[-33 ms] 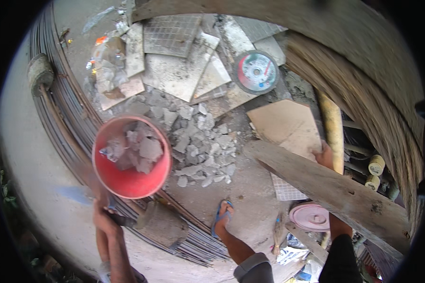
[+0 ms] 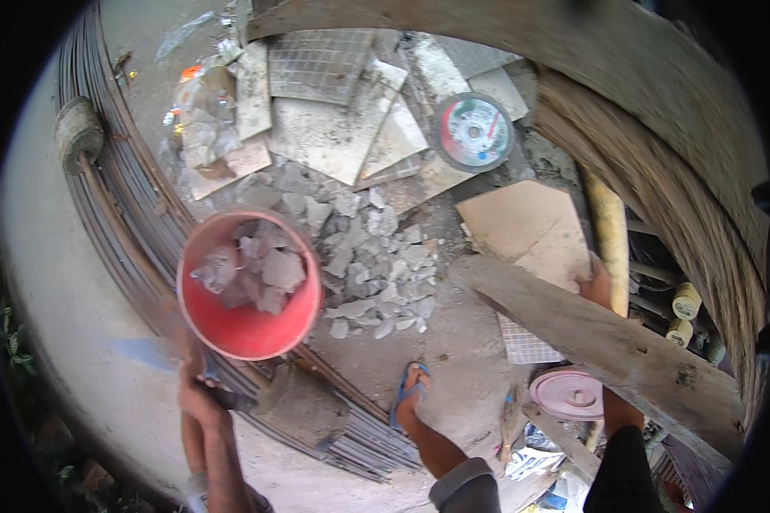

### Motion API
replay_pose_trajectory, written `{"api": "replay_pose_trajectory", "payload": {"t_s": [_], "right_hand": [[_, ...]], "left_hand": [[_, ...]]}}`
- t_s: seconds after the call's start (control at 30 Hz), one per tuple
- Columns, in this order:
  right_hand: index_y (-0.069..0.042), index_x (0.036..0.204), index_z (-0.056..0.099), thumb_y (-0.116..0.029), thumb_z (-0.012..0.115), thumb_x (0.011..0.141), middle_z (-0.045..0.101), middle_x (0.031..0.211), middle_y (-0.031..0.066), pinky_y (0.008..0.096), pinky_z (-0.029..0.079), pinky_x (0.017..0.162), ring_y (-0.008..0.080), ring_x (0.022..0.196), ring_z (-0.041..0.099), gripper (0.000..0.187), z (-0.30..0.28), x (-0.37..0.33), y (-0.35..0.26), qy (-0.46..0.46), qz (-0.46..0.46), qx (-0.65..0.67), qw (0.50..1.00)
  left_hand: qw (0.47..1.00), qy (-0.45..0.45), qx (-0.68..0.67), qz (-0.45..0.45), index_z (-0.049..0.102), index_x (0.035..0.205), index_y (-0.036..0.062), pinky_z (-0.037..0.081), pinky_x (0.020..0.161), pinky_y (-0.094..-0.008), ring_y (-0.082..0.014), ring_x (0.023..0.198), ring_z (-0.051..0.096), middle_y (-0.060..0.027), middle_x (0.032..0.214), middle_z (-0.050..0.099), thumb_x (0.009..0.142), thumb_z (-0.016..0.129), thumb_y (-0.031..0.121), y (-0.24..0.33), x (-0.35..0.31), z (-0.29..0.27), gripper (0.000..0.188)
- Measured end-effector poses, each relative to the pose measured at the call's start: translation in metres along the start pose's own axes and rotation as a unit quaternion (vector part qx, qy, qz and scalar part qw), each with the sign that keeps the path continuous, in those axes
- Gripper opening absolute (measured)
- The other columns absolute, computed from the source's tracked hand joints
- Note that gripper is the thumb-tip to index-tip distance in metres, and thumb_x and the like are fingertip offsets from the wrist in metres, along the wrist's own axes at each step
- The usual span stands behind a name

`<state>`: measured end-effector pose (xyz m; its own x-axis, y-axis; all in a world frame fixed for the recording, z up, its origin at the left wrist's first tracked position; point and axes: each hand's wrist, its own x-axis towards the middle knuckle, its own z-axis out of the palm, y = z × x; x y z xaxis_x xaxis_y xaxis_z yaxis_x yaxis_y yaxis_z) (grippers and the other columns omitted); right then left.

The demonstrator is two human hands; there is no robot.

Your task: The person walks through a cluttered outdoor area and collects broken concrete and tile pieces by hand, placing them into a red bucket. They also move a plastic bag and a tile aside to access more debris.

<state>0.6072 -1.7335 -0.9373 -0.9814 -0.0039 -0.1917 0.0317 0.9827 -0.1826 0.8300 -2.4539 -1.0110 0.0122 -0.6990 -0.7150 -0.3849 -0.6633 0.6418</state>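
Note:
Both my forearms reach in at the lower left, and their hands overlap just below a red bucket. My right hand is closed around a dark handle that sticks out to its right. Partly behind it lies my left hand, its fingers hidden and smeared by motion. A brownish blur runs from the hands up along the bucket's left side; I cannot tell what it is. Broken grey chunks and a piece of clear plastic sit inside the bucket.
Grey rubble is heaped right of the bucket. Broken tiles, a cutting disc and a pink lid lie around. Steel bars and a concrete-ended pole run along the left. A wooden plank crosses the right side.
The whole view has shifted slightly, so everything sits a little further right. My hands and the bucket keep nearly the same places relative to each other.

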Motion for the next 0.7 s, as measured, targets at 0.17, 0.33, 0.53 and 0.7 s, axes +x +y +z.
{"api": "replay_pose_trajectory", "payload": {"t_s": [0.17,0.33,0.53,0.7], "right_hand": [[-0.003,0.12,0.065,-0.012,0.069,0.088,0.071,0.102,0.0183,0.0373,0.054,0.08,0.0265,0.088,0.067,0.034,0.006,-0.106,-0.08,-0.092,0.149,-0.016,0.984],[-0.007,0.099,0.065,-0.025,0.06,0.093,0.068,0.091,0.0185,0.0428,0.053,0.074,0.0304,0.087,0.067,0.02,0.11,-0.065,-0.304,-0.238,0.021,0.268,0.933],[0.006,0.112,0.061,-0.045,0.079,0.081,0.068,0.106,0.0195,0.0454,0.049,0.085,0.0349,0.1,0.063,0.062,0.241,0.272,-0.481,0.136,0.144,0.309,0.93],[0.008,0.115,0.062,-0.044,0.085,0.075,0.069,0.102,0.0132,0.0405,0.053,0.066,0.027,0.09,0.067,0.069,0.253,0.294,-0.517,-0.054,0.262,0.518,0.813]], "left_hand": [[0.998,-0.048,0.005,-0.051,0.059,0.101,0.0084,0.039,0.044,-0.023,-0.0065,0.049,0.046,0.0059,0.065,0.046,0.099,0.056,0.034,0.032,-0.013,0.015,0.026],[0.998,-0.05,0.036,-0.023,0.058,0.098,0.0078,0.04,0.042,-0.0236,-0.0072,0.046,0.045,0.0038,0.062,0.046,0.1,0.056,0.032,0.089,-0.008,0.042,0.025],[0.996,0.004,0.05,-0.079,0.06,0.096,0.0043,0.043,0.039,-0.0264,-0.011,0.043,0.047,0.0006,0.06,0.047,0.098,0.055,0.028,0.138,0.014,0.066,0.024],[0.991,-0.078,0.061,-0.086,0.06,0.1,0.0051,0.041,0.042,-0.0279,-0.0123,0.046,0.046,0.0004,0.062,0.046,0.101,0.053,0.03,0.15,0.016,0.071,0.025]]}}
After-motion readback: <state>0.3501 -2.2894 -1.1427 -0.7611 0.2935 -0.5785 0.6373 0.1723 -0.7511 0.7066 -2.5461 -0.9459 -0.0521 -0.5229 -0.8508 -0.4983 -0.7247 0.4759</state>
